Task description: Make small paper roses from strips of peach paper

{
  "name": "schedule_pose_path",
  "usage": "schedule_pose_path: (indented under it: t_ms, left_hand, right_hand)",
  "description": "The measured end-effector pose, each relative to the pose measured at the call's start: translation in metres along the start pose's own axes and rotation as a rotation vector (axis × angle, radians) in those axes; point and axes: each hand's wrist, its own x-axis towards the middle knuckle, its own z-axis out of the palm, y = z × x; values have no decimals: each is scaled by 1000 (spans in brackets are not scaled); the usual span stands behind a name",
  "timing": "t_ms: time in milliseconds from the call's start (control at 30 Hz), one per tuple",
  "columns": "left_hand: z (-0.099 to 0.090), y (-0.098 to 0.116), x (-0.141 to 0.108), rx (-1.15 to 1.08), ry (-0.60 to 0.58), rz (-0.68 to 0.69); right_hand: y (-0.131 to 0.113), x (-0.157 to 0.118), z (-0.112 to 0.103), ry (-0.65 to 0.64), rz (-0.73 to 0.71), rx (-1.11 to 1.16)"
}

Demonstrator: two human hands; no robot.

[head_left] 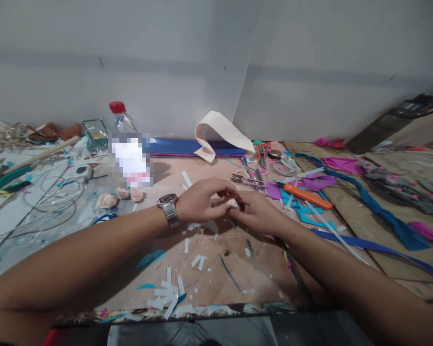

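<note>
Both hands meet over the middle of the worktable. My left hand (205, 199), with a metal watch (169, 209) on its wrist, pinches a small pale cream piece (232, 203) between thumb and fingers. From the right, my right hand (258, 211) closes on the same piece, its fingertips touching those of my left hand. The piece is mostly hidden by the fingers. Pale pink rolled pieces (107, 201) lie left of the watch. A folded cream strip (223, 132) stands behind the hands.
A red-capped bottle (124, 117) and a blurred lit screen (131, 161) stand at the back left. An orange cutter (306, 196) and small scissors (247, 180) lie right of the hands. Green-handled pliers (9, 182) and a white cable (54, 204) are far left. White scraps (169, 290) litter the front.
</note>
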Motion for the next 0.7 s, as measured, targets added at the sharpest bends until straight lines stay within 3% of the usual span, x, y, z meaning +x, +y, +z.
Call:
schedule_pose_path:
  t_ms: [233,500,700]
  left_hand:
    - [0,0,2,35,30,104]
    - [-1,-4,2,43,87,64]
    - [-2,0,2,-49,61,13]
  right_hand:
    - [-2,4,-2,37,-144,53]
    - [0,6,-2,75,-196,24]
    - [2,4,-2,56,-217,24]
